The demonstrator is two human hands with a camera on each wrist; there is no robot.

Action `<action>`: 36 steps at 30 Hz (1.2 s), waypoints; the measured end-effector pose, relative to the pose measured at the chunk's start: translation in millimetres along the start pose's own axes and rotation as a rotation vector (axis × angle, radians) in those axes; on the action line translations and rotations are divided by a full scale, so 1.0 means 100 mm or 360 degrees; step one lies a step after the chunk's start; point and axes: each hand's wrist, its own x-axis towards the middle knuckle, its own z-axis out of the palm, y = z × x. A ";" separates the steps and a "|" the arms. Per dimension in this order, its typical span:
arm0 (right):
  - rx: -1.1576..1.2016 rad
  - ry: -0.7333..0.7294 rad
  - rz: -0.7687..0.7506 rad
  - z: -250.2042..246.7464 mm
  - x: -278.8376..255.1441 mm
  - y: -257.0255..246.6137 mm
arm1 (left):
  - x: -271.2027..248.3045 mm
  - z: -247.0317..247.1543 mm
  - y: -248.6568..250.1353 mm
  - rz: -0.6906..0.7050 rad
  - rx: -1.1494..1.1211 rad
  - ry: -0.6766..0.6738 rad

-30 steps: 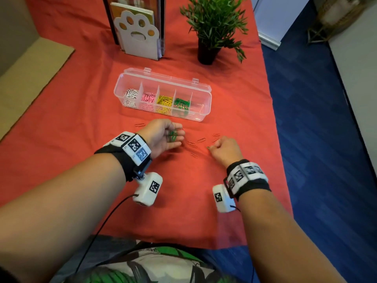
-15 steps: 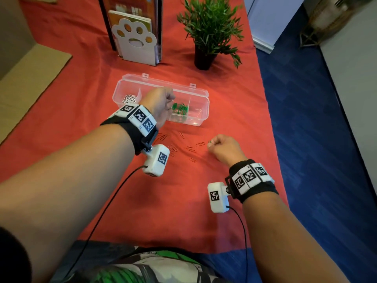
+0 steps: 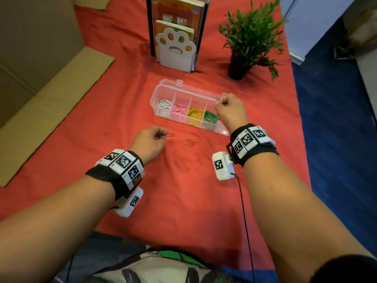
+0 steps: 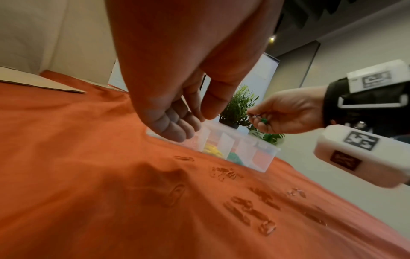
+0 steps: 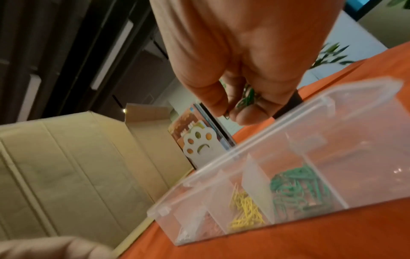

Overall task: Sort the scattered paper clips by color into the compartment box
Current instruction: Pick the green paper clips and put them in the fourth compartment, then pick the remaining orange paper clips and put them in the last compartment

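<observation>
A clear compartment box (image 3: 155,97) lies open on the red cloth, holding white (image 3: 164,104), pink (image 3: 180,109), yellow (image 3: 195,113) and green clips (image 3: 210,116); its rightmost cell looks empty. My right hand (image 3: 228,110) hovers over the box's right end, fingers curled round a few green clips (image 5: 247,98). My left hand (image 3: 151,139) hangs just above the cloth with loosely curled fingers and holds nothing. A single red clip (image 3: 171,135) lies by its fingertips. Several more red clips (image 3: 189,142) are scattered between my wrists, hard to see against the cloth.
A paw-shaped bookend with books (image 3: 175,50) and a potted plant (image 3: 248,37) stand behind the box. Cardboard (image 3: 51,99) lies along the left. The table's right edge drops to blue carpet (image 3: 336,139).
My left hand, which held green clips and then reached over the box, has come back to the cloth with nothing in it. My right hand has lifted from the cloth to the box's right end.
</observation>
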 end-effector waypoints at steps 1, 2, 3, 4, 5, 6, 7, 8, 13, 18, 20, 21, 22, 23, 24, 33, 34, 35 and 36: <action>-0.0075 -0.0032 0.0023 0.00 -0.07 -0.12 | -0.03 -0.05 -0.07 -0.0030 0.0047 -0.0021; -0.0204 -0.0086 0.0026 0.01 -0.12 -0.19 | -0.06 -0.09 -0.13 -0.0044 0.0121 -0.0029; -0.0338 -0.0150 0.0031 0.03 -0.12 -0.20 | -0.09 -0.14 -0.17 -0.0038 0.0229 -0.0015; -0.0428 -0.0204 0.0030 0.03 -0.12 -0.21 | -0.12 -0.19 -0.23 -0.0012 0.0347 0.0010; -0.0475 -0.0240 0.0044 0.01 -0.13 -0.23 | -0.14 -0.23 -0.26 0.0013 0.0459 0.0039; -0.0492 -0.0254 0.0031 0.00 -0.15 -0.25 | -0.16 -0.27 -0.30 0.0035 0.0548 0.0064; -0.0486 -0.0237 0.0002 0.01 -0.17 -0.25 | -0.18 -0.30 -0.33 0.0055 0.0612 0.0070; -0.0472 -0.0192 -0.0056 0.02 -0.18 -0.23 | -0.21 -0.32 -0.36 0.0085 0.0655 0.0064; -0.0451 -0.0310 -0.0209 0.14 -0.50 -0.01 | -0.26 -0.32 -0.42 0.0204 0.0762 -0.0043; -0.0779 -0.0591 -0.0256 0.43 -0.94 0.34 | -0.23 -0.27 -0.44 0.0236 0.0770 0.0005; -0.0872 -0.0624 -0.0361 0.57 -1.10 0.41 | -0.23 -0.27 -0.45 0.0267 0.0772 -0.0029; -0.0931 -0.0626 -0.0441 0.64 -1.17 0.43 | -0.23 -0.26 -0.46 0.0298 0.0781 -0.0067; -0.0979 -0.0612 -0.0535 0.70 -1.24 0.44 | -0.23 -0.24 -0.46 0.0343 0.0798 -0.0101; -0.1020 -0.0595 -0.0620 0.75 -1.31 0.45 | -0.24 -0.22 -0.46 0.0384 0.0828 -0.0127; -0.1056 -0.0577 -0.0702 0.79 -1.37 0.44 | -0.24 -0.20 -0.45 0.0421 0.0872 -0.0144; -0.1161 -0.0461 -0.0588 0.65 -1.49 0.57 | -0.23 -0.14 -0.45 0.0503 0.1097 -0.0264; -0.1161 -0.0444 -0.0560 0.63 -1.49 0.59 | -0.23 -0.13 -0.45 0.0519 0.1102 -0.0268; -0.1177 -0.0420 -0.0542 0.61 -1.51 0.61 | -0.22 -0.12 -0.44 0.0543 0.1114 -0.0266; -0.1206 -0.0404 -0.0534 0.59 -1.53 0.62 | -0.22 -0.12 -0.44 0.0566 0.1126 -0.0262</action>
